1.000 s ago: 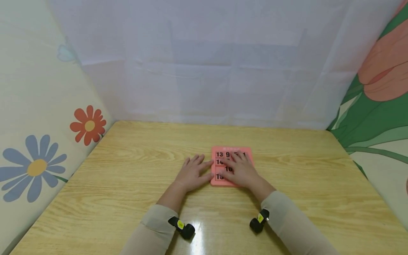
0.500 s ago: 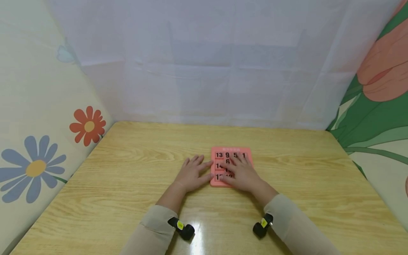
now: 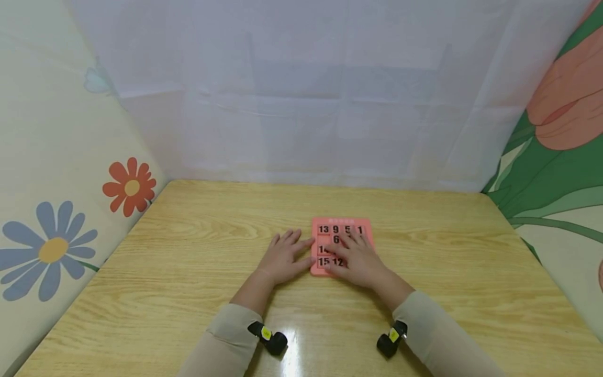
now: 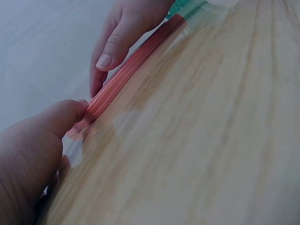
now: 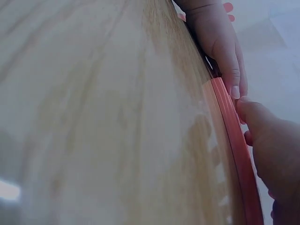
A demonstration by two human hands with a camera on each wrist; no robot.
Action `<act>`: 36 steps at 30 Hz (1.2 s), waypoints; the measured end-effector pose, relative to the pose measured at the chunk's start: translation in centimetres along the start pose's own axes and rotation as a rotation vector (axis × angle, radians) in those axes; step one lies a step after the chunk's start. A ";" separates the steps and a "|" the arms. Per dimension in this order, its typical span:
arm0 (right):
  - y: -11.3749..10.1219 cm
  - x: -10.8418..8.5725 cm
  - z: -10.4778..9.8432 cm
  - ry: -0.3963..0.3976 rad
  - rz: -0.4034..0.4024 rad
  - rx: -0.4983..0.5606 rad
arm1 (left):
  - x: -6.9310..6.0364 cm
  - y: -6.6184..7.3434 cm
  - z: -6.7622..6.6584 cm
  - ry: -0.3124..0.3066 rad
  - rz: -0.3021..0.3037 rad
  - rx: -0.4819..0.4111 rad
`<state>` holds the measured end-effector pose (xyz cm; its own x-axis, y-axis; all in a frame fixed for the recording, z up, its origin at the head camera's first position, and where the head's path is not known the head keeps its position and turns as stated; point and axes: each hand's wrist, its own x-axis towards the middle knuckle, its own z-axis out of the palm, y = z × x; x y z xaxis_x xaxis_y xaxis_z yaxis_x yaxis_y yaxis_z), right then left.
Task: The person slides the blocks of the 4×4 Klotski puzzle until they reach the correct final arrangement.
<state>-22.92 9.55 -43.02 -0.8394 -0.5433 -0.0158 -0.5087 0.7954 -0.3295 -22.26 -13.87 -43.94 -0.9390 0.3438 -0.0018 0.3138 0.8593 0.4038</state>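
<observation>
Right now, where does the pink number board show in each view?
Head: board, just right of and below centre, partly under the right hand.
Left wrist: board, edge-on, upper left.
Right wrist: board, edge-on, right side.
Shared landmark: left hand, in all three.

Pink board [image 3: 323,239] — lower-right tiles hidden beneath right grip [image 3: 361,261]

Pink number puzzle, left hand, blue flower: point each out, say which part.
Pink number puzzle [image 3: 336,239]: head view, on the 6 tile.
Left hand [image 3: 283,260]: head view, on the back of the hand.
Blue flower [image 3: 53,250]: head view, on its yellow centre.
</observation>
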 end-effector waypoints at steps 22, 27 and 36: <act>0.4 1.2 0.2 0.102 0.007 0.023 | -0.1 -0.1 0.0 0.009 0.004 0.007; 0.9 2.4 0.0 0.094 0.063 -0.022 | -0.1 -0.1 0.0 0.001 -0.004 0.012; 0.9 4.2 -0.2 0.016 0.125 -0.036 | 0.0 -0.4 0.3 0.009 0.004 0.021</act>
<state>-26.96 8.05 -43.22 -0.8993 -0.4355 -0.0393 -0.4065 0.8658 -0.2917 -22.38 -14.10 -44.34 -0.9391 0.3437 0.0084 0.3203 0.8658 0.3844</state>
